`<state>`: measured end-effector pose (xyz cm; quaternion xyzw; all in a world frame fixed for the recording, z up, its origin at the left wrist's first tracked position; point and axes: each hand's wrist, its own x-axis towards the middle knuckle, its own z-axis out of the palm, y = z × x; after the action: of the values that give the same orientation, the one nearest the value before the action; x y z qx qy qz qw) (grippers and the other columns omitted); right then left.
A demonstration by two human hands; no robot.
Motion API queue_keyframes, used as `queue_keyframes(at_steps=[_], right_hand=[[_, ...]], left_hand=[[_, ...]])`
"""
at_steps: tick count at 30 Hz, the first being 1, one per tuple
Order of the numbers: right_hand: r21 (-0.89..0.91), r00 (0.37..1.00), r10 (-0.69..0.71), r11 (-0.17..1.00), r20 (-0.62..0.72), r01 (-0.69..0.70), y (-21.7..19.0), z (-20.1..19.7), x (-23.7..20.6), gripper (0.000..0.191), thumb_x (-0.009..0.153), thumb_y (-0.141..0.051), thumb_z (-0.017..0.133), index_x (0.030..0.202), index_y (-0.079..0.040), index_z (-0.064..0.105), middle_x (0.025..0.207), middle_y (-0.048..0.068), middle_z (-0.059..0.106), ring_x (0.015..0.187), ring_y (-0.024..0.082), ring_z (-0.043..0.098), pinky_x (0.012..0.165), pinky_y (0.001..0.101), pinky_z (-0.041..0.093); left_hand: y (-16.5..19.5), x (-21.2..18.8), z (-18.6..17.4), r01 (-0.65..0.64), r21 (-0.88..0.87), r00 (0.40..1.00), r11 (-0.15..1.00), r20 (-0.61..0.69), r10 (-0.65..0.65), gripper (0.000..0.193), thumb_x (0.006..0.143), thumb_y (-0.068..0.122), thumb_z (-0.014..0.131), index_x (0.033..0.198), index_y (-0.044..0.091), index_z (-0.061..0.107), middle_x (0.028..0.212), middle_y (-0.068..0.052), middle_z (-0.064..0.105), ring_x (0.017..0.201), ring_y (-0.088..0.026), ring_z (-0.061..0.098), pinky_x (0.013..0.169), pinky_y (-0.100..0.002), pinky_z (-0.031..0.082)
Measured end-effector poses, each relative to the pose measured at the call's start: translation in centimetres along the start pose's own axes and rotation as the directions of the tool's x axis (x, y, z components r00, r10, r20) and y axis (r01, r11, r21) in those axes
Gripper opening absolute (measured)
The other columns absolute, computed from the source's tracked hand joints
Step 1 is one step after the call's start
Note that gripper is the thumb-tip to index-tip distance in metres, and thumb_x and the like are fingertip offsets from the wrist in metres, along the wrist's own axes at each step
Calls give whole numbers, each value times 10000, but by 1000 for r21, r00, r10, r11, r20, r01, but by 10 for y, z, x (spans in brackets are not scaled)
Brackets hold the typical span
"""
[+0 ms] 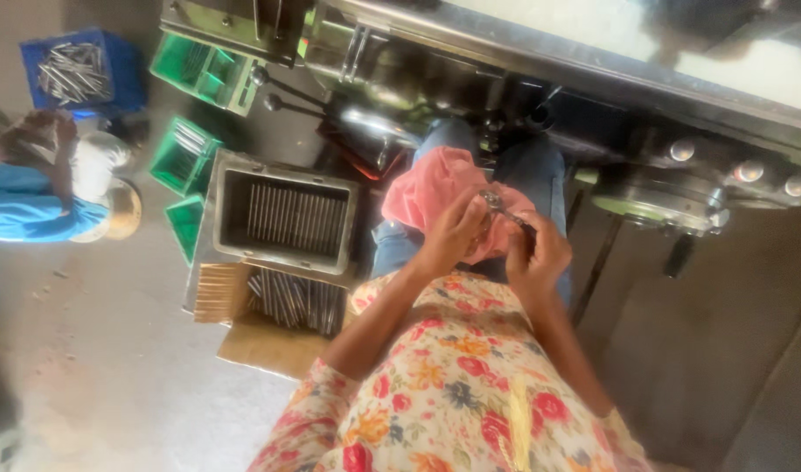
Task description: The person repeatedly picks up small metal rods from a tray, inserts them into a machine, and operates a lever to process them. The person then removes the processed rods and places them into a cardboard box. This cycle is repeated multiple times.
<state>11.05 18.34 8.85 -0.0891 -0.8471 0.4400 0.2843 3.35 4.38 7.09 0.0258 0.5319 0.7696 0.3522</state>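
Observation:
My left hand (453, 232) and my right hand (539, 253) meet over my lap, both closed on a small shiny metal part (497, 204) held between them. A pink cloth (427, 188) lies bunched under and behind my hands, across my jeans. My left hand also presses into the cloth. How the part is shaped is too blurred to tell.
A grey metal tray (287, 214) of steel rods stands to my left, with a cardboard box (269, 301) of more rods below it. Green crates (199, 70) and a blue crate (81, 70) hold rods. A machine (680, 166) with levers stands ahead. Another person (33, 183) sits at far left.

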Motion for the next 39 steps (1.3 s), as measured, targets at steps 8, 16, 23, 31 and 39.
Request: queue_keyframes(at_steps=[8, 16, 23, 31, 39], right_hand=[[597, 452, 606, -48, 655, -801, 31, -12, -23, 335, 1100, -398, 549, 953, -99, 516, 622, -56, 437, 462, 84, 303, 377, 243, 220], [253, 190, 213, -325, 958, -911, 81, -22, -29, 392, 1100, -414, 526, 867, -101, 561, 610, -22, 451, 447, 79, 258, 391, 257, 228], [432, 828, 559, 735, 50, -522, 50, 17, -20, 154, 1087, -181, 592, 995, -72, 650, 758, 22, 551, 613, 102, 462, 505, 262, 370], [-39, 956, -143, 987, 257, 158, 20, 7, 8, 307, 874, -75, 684, 1176, -19, 683, 1187, 227, 709, 1107, 413, 672, 938, 446, 544], [-95, 885, -246, 947, 395, 306, 55, 16, 10, 313, 803, -142, 731, 1096, -31, 708, 1133, 199, 725, 1061, 397, 671, 918, 454, 525]], left_hand=[[38, -19, -5, -581, 791, 741, 192, 416, 528, 443, 971, 391, 706, 1270, 79, 605, 900, -94, 686, 757, -255, 668, 618, -361, 527], [53, 0, -19, -780, 613, 521, -130, 750, 408, 499, 923, 384, 700, 1259, 28, 604, 1112, -192, 750, 603, -220, 640, 492, -375, 510], [-10, 23, -20, -369, 482, 899, 795, -32, 437, 150, 1117, 250, 572, 1173, 116, 607, 812, 13, 598, 665, -97, 558, 532, -289, 430], [-39, 3, -42, 225, -208, 966, 952, -77, -245, 270, 1021, 310, 606, 810, 198, 481, 541, 94, 362, 388, -47, 332, 332, -242, 196], [-39, 15, -52, 275, -318, 960, 907, 35, -279, 332, 1035, 371, 611, 768, 222, 481, 563, 103, 352, 398, -47, 293, 358, -243, 169]])
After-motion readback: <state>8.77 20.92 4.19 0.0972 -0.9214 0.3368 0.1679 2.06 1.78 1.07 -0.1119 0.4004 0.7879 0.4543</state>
